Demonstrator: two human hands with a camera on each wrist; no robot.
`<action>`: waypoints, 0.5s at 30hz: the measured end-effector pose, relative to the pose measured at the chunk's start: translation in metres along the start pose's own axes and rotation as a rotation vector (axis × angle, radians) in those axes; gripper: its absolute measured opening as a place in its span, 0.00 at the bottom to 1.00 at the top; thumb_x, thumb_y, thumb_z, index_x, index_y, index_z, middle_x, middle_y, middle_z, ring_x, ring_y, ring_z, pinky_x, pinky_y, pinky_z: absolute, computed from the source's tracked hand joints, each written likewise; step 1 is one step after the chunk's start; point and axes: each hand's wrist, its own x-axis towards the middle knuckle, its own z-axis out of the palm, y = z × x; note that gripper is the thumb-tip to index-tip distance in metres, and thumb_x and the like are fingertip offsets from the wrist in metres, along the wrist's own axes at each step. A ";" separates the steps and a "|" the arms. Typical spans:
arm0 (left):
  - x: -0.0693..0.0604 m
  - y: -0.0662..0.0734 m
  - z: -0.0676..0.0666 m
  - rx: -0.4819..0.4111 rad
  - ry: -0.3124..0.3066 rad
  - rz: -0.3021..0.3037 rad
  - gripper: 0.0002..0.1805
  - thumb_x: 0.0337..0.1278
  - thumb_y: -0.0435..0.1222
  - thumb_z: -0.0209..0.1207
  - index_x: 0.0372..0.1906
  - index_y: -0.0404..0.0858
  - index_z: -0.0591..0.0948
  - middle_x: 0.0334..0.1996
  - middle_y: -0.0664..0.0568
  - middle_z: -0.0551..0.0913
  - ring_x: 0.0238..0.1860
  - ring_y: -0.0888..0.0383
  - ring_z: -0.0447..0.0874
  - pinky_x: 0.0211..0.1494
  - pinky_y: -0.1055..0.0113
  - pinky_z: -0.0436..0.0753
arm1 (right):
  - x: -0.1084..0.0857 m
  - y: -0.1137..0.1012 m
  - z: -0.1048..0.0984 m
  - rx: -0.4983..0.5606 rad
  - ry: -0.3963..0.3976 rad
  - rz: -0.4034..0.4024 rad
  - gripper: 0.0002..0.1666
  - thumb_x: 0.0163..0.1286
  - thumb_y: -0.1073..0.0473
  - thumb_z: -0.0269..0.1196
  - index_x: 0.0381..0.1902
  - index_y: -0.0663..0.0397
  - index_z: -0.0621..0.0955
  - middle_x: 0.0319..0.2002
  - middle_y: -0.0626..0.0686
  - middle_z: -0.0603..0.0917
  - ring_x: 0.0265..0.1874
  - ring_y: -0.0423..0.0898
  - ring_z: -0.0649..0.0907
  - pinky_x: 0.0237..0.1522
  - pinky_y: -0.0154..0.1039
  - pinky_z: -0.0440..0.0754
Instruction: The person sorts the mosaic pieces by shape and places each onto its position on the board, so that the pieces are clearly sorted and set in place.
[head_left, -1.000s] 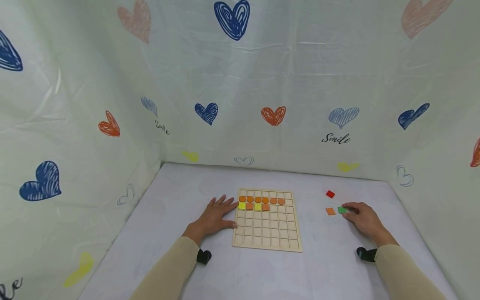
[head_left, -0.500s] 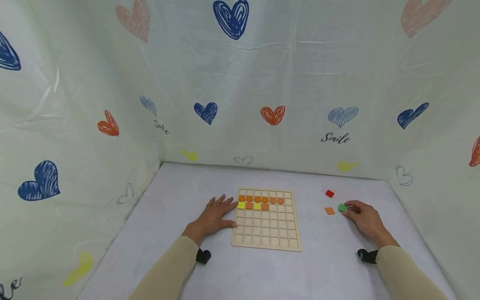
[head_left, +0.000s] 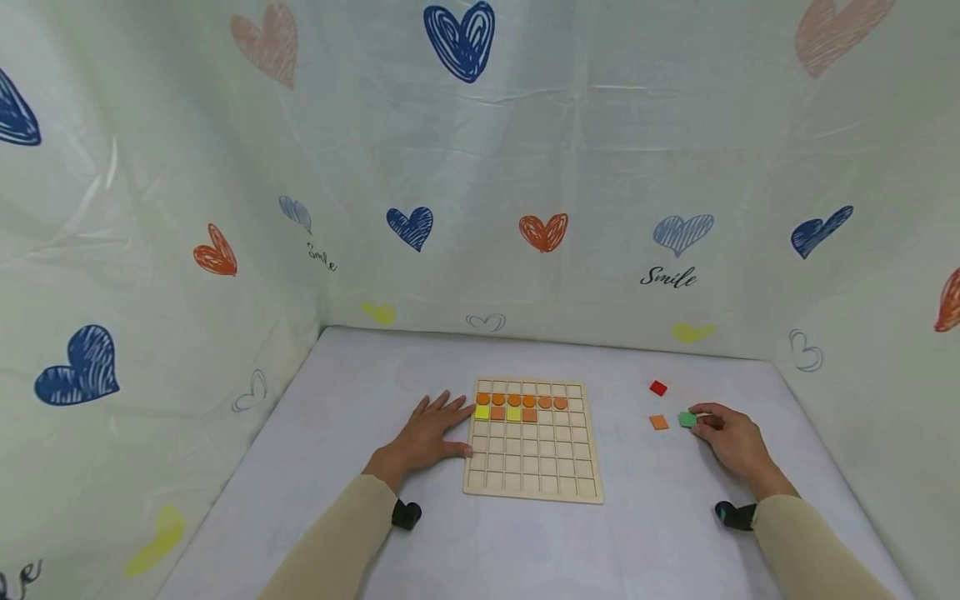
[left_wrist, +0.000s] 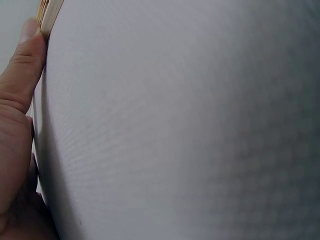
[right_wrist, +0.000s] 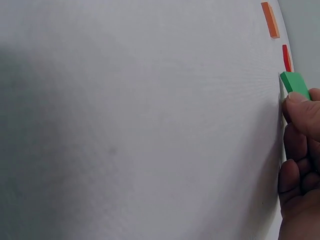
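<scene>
A light wooden grid board (head_left: 534, 462) lies on the table, with a row of round orange pieces (head_left: 528, 401) and, below it, several yellow and orange square tiles in its cells. My left hand (head_left: 422, 435) rests flat, fingers spread, at the board's left edge; in the left wrist view its thumb (left_wrist: 26, 60) touches the board's side. Off to the right, my right hand (head_left: 731, 440) pinches a green square tile (head_left: 687, 419) between thumb and fingers. The right wrist view shows that green tile (right_wrist: 296, 84) held tilted, its lower end behind the thumb.
Just left of the right hand lies an orange square tile (head_left: 658, 422), and farther back a red square tile (head_left: 657, 388). A white cloth covers the table (head_left: 375, 367). Behind it hangs a pale curtain (head_left: 615, 150) printed with hearts.
The green tile, pinched in my right hand, has shifted slightly to the right, away from the orange tile. My left hand stays in place at the board.
</scene>
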 end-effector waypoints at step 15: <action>-0.001 0.000 -0.001 -0.014 0.009 0.010 0.46 0.60 0.62 0.69 0.81 0.53 0.69 0.83 0.52 0.64 0.86 0.45 0.48 0.88 0.42 0.43 | -0.003 -0.008 0.008 0.032 0.039 0.001 0.18 0.75 0.64 0.65 0.60 0.61 0.82 0.50 0.68 0.86 0.50 0.63 0.82 0.51 0.59 0.83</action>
